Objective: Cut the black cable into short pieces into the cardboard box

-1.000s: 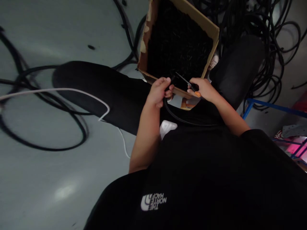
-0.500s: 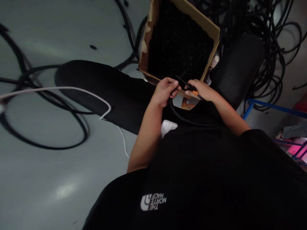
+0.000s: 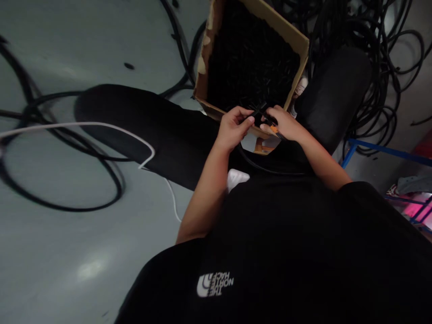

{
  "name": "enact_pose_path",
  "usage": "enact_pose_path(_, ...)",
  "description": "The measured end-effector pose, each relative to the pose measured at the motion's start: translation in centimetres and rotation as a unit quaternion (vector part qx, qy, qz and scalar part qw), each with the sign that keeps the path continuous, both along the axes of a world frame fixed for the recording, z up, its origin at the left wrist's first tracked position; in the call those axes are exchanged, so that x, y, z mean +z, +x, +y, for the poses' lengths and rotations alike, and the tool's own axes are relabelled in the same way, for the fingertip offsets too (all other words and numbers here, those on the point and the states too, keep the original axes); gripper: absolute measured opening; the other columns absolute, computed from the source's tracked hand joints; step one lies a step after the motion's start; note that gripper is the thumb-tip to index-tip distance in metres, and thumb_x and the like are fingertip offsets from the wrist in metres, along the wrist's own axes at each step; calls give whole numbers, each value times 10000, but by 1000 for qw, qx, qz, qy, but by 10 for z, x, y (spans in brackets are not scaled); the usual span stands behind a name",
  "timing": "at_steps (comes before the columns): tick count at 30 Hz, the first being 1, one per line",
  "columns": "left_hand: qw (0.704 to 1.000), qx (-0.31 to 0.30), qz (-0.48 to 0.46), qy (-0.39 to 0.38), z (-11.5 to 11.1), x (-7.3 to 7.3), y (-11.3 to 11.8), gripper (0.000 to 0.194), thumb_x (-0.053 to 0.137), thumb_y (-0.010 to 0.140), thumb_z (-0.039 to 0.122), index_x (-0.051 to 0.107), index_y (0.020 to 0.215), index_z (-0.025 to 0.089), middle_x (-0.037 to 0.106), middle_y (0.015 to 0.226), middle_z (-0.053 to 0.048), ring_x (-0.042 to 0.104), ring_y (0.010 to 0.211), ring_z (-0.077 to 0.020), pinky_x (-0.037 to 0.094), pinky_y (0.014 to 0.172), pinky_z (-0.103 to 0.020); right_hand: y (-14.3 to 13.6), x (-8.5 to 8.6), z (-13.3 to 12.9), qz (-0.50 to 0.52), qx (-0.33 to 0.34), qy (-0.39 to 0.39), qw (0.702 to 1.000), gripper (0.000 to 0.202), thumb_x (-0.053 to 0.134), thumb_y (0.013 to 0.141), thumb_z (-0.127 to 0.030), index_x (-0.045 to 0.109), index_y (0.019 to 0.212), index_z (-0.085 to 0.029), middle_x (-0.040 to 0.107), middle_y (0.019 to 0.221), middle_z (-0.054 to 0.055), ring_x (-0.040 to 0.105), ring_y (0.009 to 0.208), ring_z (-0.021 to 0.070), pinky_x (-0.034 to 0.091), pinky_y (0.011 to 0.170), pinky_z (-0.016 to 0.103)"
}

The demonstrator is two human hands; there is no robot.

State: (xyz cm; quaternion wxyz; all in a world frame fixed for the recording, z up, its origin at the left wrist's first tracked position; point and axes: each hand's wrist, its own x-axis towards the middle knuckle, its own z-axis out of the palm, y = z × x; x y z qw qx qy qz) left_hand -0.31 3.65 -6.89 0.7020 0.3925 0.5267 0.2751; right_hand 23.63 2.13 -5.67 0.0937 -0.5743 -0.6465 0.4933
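Note:
Fingers of my left hand (image 3: 234, 128) are pinched on a black cable (image 3: 256, 165), whose end points toward my right hand. A loop of that cable hangs below my hands and runs toward the dark shirt. My right hand (image 3: 281, 122) is closed around a scissors-like tool with orange on its handle (image 3: 275, 129). The tool's dark blades meet the cable end between my hands; whether they are closed is too dark to tell. Both hands are over the near edge of a cardboard box (image 3: 199, 85) full of small black pieces (image 3: 249, 58).
Coiled black cables (image 3: 378, 90) lie on the floor at the right, and more loops (image 3: 84, 209) at the left. A white cord (image 3: 101, 123) crosses my leg to a white object (image 3: 237, 177). A blue metal frame (image 3: 388, 150) stands at the right.
The cable end in my left fingers now reaches up and right to the tool's blades. My right hand has shifted slightly closer with the tool.

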Motion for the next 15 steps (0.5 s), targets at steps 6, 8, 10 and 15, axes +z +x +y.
enact_pose_path(6,999,31,6,-6,0,1,3,519,1002,1005,612,622,959,260,618,736,40,380,500,-99,251,475,-244,-3,4,-2,-33,-18,18,999,359,855,1086,-554,771,1191,-220,751,1181,100,708,1069,303,602,1039,474)
enact_pose_path(8,999,44,6,-12,1,1,2,550,974,1027,642,584,939,265,604,729,41,338,491,-93,212,468,-241,-3,8,-4,-26,-22,14,999,282,831,1094,-488,766,1155,-221,764,1129,84,711,1049,297,594,1038,471)
enact_pose_path(10,999,39,8,-13,2,1,0,573,972,1028,659,567,932,266,598,730,38,337,495,-92,213,470,-237,-4,12,-5,-8,-25,11,1000,224,805,1099,-440,762,1137,-223,772,1110,73,711,1023,283,591,1034,464)
enact_pose_path(15,999,12,-12,-29,1,-2,-1,553,1015,1003,654,616,1040,272,604,778,36,424,530,-100,275,505,-237,-2,13,-4,7,-25,10,1000,315,789,1138,-548,755,1178,-238,777,1181,95,708,1076,287,598,1071,464)
